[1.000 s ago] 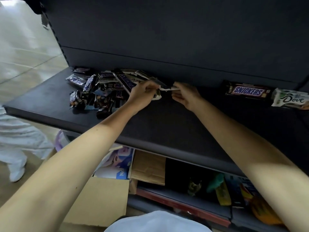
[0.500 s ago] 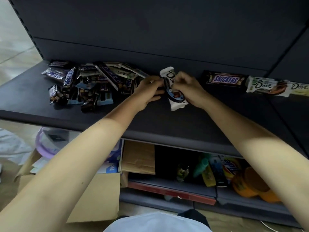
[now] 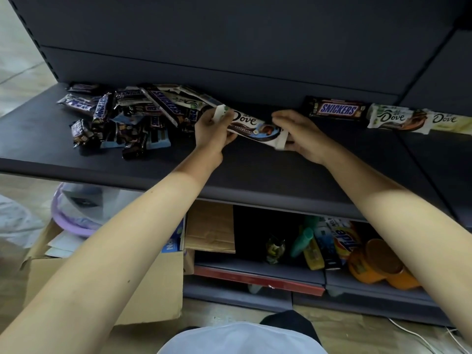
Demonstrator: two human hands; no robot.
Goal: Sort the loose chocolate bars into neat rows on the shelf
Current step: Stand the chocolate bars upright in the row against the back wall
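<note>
A white Dove bar [image 3: 252, 127] is stretched lengthwise between both hands, just above the dark shelf [image 3: 229, 172]. My left hand [image 3: 213, 131] pinches its left end and my right hand [image 3: 300, 135] grips its right end. A loose pile of Snickers and Dove bars [image 3: 122, 116] lies at the back left of the shelf. To the right, along the back wall, lie in a line a Snickers bar [image 3: 337, 109], a Dove bar [image 3: 397, 120] and another Dove bar [image 3: 450, 121].
Below the shelf sit a cardboard box [image 3: 143, 284], a lilac basin [image 3: 74, 213], and detergent packs and bottles [image 3: 342, 242] on the lower shelf. The shelf's back panel [image 3: 229, 47] rises directly behind the bars.
The Dove bar came out of the pile and turned from nearly upright to lying lengthwise between both hands. My view shifted to the right, showing more of the row.
</note>
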